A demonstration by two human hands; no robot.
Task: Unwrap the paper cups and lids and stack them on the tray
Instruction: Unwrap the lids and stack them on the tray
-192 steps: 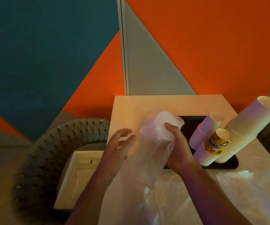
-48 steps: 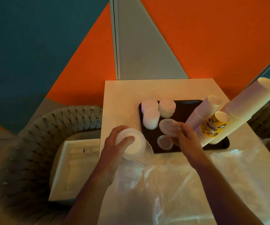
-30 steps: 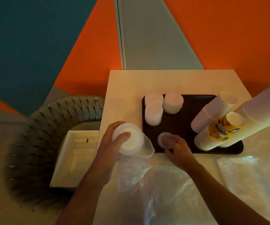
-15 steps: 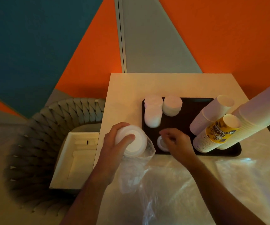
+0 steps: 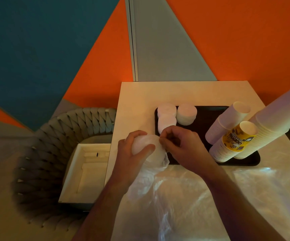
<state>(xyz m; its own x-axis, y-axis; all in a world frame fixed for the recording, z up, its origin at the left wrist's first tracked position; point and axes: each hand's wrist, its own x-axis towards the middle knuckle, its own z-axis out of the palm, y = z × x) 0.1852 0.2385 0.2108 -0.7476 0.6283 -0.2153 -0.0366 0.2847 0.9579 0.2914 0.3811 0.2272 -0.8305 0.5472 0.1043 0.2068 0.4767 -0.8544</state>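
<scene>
My left hand (image 5: pixel 133 153) grips a stack of white lids (image 5: pixel 151 150) still sitting in the mouth of its clear plastic wrapper (image 5: pixel 147 173), at the near left corner of the black tray (image 5: pixel 203 119). My right hand (image 5: pixel 180 146) has its fingertips curled at the top edge of that stack, pinching the top lid. Three short stacks of lids (image 5: pixel 186 113) stand at the tray's far left. Tall leaning stacks of paper cups (image 5: pixel 227 122) fill the tray's right side, one with a yellow printed cup (image 5: pixel 238 138).
Loose clear plastic wrap (image 5: pixel 227 197) covers the near part of the pale table (image 5: pixel 158 91). A woven grey chair (image 5: pixel 57 136) holding an open white box (image 5: pixel 86 171) stands left of the table. An orange, teal and grey wall lies behind.
My right hand left the single lid it set down on the tray's near edge and came back left to the stack in my left hand. My left hand stayed put.
</scene>
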